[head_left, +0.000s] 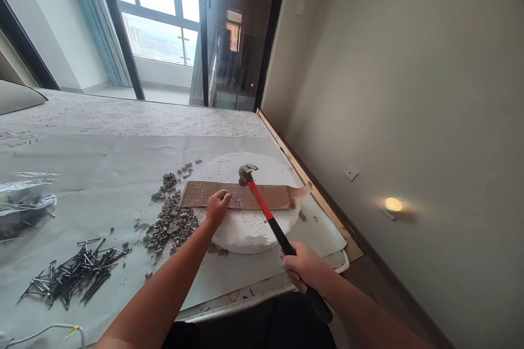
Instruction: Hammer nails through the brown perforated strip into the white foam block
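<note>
My right hand (302, 266) is wrapped around the black grip of a claw hammer (260, 199) with a red neck. The hammer's metal head is raised over a brown strip (204, 194) dotted with rows of small holes. My left hand (218, 206) rests at the strip, its fingers curled together; whatever they pinch is too small or hidden to make out. A small nail-like piece (239, 203) stands by the strip just right of that hand. Beneath the strip lies a round white slab (245, 234) with a pitted surface.
Grey rubble (174, 226) lies in a heap left of the slab. A pile of long nails (77, 272) is at the lower left, with a clear plastic bag (24, 207) behind it. White sheeting (123, 163) covers the surface. A wall (388, 92) with a lit lamp (393, 205) bounds the right side.
</note>
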Available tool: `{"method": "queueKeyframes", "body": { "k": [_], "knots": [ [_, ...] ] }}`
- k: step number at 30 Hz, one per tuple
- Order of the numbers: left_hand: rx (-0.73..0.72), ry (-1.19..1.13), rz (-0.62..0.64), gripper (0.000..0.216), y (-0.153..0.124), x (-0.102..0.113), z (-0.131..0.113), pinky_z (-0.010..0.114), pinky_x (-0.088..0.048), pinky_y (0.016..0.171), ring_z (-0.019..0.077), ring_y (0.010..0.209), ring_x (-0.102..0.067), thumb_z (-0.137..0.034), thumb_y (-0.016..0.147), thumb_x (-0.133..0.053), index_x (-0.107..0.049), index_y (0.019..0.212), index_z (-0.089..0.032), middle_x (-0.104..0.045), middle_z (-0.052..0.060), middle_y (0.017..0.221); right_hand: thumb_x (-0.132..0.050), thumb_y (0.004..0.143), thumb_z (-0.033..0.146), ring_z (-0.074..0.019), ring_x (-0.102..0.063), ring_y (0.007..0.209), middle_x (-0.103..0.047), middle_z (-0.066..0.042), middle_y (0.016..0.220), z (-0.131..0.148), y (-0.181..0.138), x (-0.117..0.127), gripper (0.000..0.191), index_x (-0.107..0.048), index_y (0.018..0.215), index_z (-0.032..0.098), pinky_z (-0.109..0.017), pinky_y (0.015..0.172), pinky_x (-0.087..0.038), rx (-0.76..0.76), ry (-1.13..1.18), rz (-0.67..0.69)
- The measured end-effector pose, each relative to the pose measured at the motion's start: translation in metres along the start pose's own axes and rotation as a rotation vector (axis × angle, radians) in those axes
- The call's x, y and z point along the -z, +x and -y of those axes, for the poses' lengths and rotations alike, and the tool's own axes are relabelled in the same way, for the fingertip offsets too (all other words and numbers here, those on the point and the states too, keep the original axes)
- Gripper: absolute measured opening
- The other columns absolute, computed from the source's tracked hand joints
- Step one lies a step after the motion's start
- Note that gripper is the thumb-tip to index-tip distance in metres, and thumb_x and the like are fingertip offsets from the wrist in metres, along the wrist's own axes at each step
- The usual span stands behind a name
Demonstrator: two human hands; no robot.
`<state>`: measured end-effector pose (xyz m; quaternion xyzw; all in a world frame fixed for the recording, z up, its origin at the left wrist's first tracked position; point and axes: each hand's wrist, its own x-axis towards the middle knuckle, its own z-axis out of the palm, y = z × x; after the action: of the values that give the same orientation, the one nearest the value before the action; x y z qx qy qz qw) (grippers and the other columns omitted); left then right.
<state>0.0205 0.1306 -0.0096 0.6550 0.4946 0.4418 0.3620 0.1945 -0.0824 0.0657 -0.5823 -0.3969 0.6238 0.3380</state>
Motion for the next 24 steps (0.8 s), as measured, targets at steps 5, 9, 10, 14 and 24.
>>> {"method": "queueKeyframes", "body": {
  "k": [5, 9, 10, 14, 24],
  "knots": [
    [0.045, -0.091, 0.008, 0.023, 0.005, 0.001, 0.002, 0.023, -0.033, 0.049, 0.0122, 0.052, -0.044, -0.036, 0.068, -0.043, -0.055, 0.059, -0.017, -0.05, -0.001, 0.054, -0.042, 0.051, 0.017, -0.0062, -0.027, 0.023, -0.032, 0.012, 0.03, -0.01, 0.011, -0.006, 0.012, -0.035, 0.059, 0.023, -0.019, 0.025, -0.022, -0.078, 0.006, 0.027],
    [0.051, -0.13, 0.047, 0.025, 0.009, 0.002, 0.006, 0.022, -0.032, 0.048, 0.011, 0.05, -0.042, -0.038, 0.068, -0.045, -0.053, 0.057, -0.017, -0.048, -0.002, 0.052, -0.042, 0.052, 0.018, -0.0061, -0.027, 0.024, -0.032, 0.012, 0.032, -0.014, 0.012, -0.008, 0.012, -0.035, 0.059, 0.023, -0.02, 0.025, -0.023, -0.061, 0.067, 0.045],
    [0.055, -0.142, 0.052, 0.026, 0.01, 0.002, 0.007, 0.022, -0.032, 0.048, 0.0109, 0.049, -0.043, -0.04, 0.068, -0.046, -0.053, 0.057, -0.017, -0.049, -0.002, 0.052, -0.043, 0.053, 0.018, -0.0061, -0.027, 0.024, -0.032, 0.012, 0.032, -0.013, 0.01, -0.008, 0.012, -0.036, 0.06, 0.023, -0.02, 0.025, -0.023, -0.028, 0.076, 0.043],
    [0.045, -0.218, 0.058, 0.032, 0.011, 0.009, -0.001, 0.023, -0.035, 0.047, 0.0106, 0.048, -0.044, -0.046, 0.069, -0.047, -0.057, 0.061, -0.016, -0.054, 0.001, 0.055, -0.045, 0.055, 0.019, -0.0056, -0.025, 0.023, -0.032, 0.013, 0.032, -0.01, 0.004, -0.009, 0.011, -0.037, 0.062, 0.023, -0.019, 0.025, -0.021, 0.04, 0.112, 0.039],
    [0.05, 0.395, -0.021, 0.039, -0.035, 0.13, 0.001, 0.024, -0.04, 0.059, 0.0176, 0.071, -0.059, -0.045, 0.076, -0.044, -0.067, 0.091, -0.017, -0.068, 0.005, 0.08, -0.047, 0.058, 0.025, -0.0067, -0.028, 0.023, -0.031, 0.013, 0.033, -0.047, -0.018, -0.054, 0.013, -0.035, 0.064, 0.023, -0.019, 0.027, -0.022, 0.005, 0.184, 0.048]
  ]
}}
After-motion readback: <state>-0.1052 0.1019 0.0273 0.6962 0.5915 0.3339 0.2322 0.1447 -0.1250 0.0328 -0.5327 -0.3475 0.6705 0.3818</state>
